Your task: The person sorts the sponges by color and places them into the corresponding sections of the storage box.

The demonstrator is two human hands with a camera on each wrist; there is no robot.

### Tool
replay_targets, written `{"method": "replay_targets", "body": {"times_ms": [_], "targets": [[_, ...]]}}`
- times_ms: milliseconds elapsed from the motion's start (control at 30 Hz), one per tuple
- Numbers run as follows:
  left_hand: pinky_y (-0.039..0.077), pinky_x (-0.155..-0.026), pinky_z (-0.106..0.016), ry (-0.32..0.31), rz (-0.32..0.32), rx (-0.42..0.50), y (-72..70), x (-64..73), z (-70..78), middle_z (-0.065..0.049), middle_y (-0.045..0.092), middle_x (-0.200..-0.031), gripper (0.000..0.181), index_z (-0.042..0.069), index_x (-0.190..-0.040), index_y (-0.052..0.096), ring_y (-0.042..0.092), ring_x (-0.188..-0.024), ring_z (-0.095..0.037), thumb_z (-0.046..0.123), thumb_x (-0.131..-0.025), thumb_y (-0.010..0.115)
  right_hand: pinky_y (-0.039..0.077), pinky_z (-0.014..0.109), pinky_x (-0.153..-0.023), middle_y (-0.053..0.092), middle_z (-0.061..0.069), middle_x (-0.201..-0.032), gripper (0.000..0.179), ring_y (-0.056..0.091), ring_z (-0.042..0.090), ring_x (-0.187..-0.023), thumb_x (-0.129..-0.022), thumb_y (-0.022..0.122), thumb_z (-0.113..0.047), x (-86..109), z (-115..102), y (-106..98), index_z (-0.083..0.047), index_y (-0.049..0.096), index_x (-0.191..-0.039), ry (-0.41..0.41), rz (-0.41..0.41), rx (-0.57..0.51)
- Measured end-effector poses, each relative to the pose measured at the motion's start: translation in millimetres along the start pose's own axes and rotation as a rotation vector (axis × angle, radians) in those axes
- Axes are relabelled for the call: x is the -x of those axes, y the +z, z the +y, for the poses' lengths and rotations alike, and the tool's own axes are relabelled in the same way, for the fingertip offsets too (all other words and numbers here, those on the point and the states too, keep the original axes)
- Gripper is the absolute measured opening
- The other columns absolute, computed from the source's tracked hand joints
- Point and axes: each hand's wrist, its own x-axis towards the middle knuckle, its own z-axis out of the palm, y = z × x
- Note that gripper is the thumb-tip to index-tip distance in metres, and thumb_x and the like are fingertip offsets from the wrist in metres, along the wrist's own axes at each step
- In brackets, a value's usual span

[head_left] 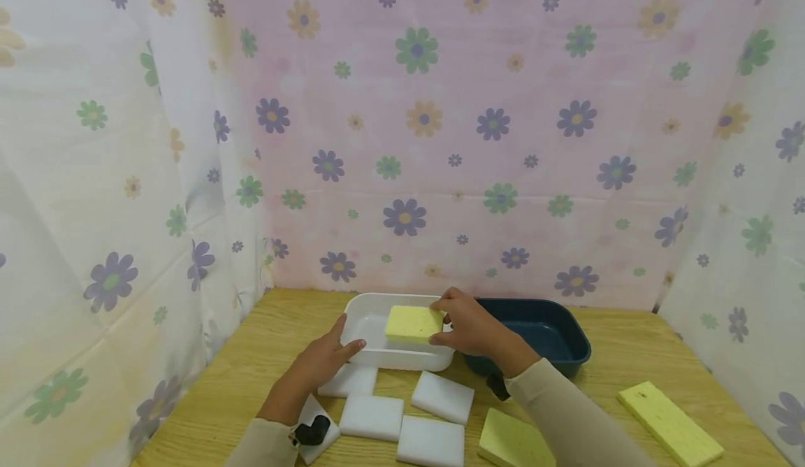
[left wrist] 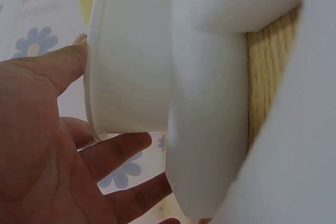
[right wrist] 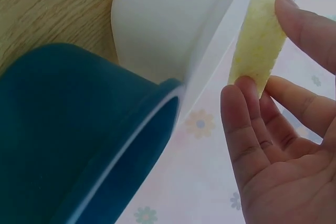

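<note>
My right hand (head_left: 473, 324) pinches one end of a yellow sponge (head_left: 411, 321) between thumb and fingers, holding it over the white basin (head_left: 402, 360). In the right wrist view the thumb lies on one face of the sponge (right wrist: 260, 35) and fingertips on the other. My left hand (head_left: 317, 361) holds the left end of the white basin, thumb at the near rim and fingers along the outer side. The left wrist view shows the thumb on the rim of the basin (left wrist: 128, 61). A dark blue basin (head_left: 580, 347) stands just right of the white one, partly behind my right forearm.
Several white sponge blocks (head_left: 371, 416) lie on the wooden table (head_left: 258, 355) in front of the white basin. One yellow sponge (head_left: 512, 439) lies partly under the right sleeve, another yellow sponge (head_left: 669, 421) at far right. Flowered cloth (head_left: 453, 173) hangs behind and along both sides.
</note>
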Motion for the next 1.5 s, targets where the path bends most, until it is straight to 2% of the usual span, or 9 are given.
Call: {"method": "replay_targets", "body": {"times_ms": [133, 367, 600, 900, 1067, 1233, 1500], "targets": [[0.038, -0.110, -0.068, -0.002, -0.001, 0.000, -0.4, 2.6, 2.8, -0.021, 0.049, -0.156, 0.094, 0.013, -0.168, 0.009, 0.048, -0.141, -0.047, 0.064, -0.102, 0.051, 0.056, 0.035, -0.084, 0.057, 0.008, -0.125, 0.063, 0.067, 0.024, -0.105, -0.088, 0.086, -0.030, -0.4, 1, 4, -0.005, 0.063, -0.141, 0.010, -0.010, -0.001], [0.040, -0.108, -0.068, -0.004, 0.004, 0.011, -1.3, 6.1, 7.4, -0.022, 0.053, -0.152, 0.093, 0.012, -0.168, 0.010, 0.052, -0.138, -0.046, 0.062, -0.102, 0.052, 0.055, 0.035, -0.084, 0.057, 0.006, -0.128, 0.064, 0.065, 0.019, -0.103, -0.088, 0.085, -0.033, -1.4, 4, 9, -0.006, 0.063, -0.142, 0.023, -0.023, 0.043], [0.039, -0.107, -0.069, -0.001, 0.001, -0.005, -1.6, 4.3, 6.1, -0.023, 0.049, -0.155, 0.094, 0.013, -0.168, 0.010, 0.050, -0.139, -0.048, 0.065, -0.101, 0.050, 0.055, 0.037, -0.085, 0.058, 0.007, -0.126, 0.061, 0.065, 0.022, -0.102, -0.088, 0.085, -0.033, 0.7, 2, 8, -0.006, 0.065, -0.139, 0.004, -0.017, 0.054], [0.040, -0.108, -0.068, -0.002, -0.005, 0.027, -0.7, 5.1, 4.0, -0.020, 0.056, -0.150, 0.094, 0.013, -0.168, 0.010, 0.055, -0.136, -0.044, 0.064, -0.101, 0.052, 0.055, 0.040, -0.082, 0.057, 0.011, -0.129, 0.057, 0.066, 0.025, -0.103, -0.091, 0.082, -0.030, 3.9, 5, 8, -0.005, 0.064, -0.139, -0.013, -0.026, 0.022], [0.038, -0.109, -0.068, -0.004, -0.005, 0.036, -0.1, 4.5, 2.5, -0.020, 0.054, -0.152, 0.094, 0.014, -0.168, 0.009, 0.053, -0.138, -0.044, 0.065, -0.101, 0.052, 0.055, 0.039, -0.084, 0.059, 0.006, -0.125, 0.053, 0.067, 0.022, -0.104, -0.091, 0.082, -0.030, 6.0, 7, 7, -0.010, 0.066, -0.137, -0.013, -0.007, 0.055], [0.038, -0.110, -0.068, 0.000, -0.005, 0.033, -0.7, 3.5, 1.4, -0.020, 0.055, -0.152, 0.094, 0.014, -0.168, 0.009, 0.054, -0.137, -0.044, 0.064, -0.101, 0.052, 0.056, 0.039, -0.085, 0.059, 0.006, -0.126, 0.052, 0.068, 0.022, -0.105, -0.091, 0.082, -0.030, 8.1, 9, 6, -0.010, 0.067, -0.136, -0.023, 0.005, 0.068], [0.038, -0.110, -0.068, -0.001, -0.007, 0.026, -0.8, 1.8, 1.7, -0.020, 0.051, -0.155, 0.095, 0.015, -0.168, 0.008, 0.051, -0.139, -0.046, 0.066, -0.101, 0.051, 0.057, 0.040, -0.084, 0.056, 0.013, -0.142, 0.048, 0.068, 0.025, -0.106, -0.092, 0.081, -0.028, 20.4, 9, -1, -0.010, 0.067, -0.134, -0.048, 0.063, 0.032]]}}
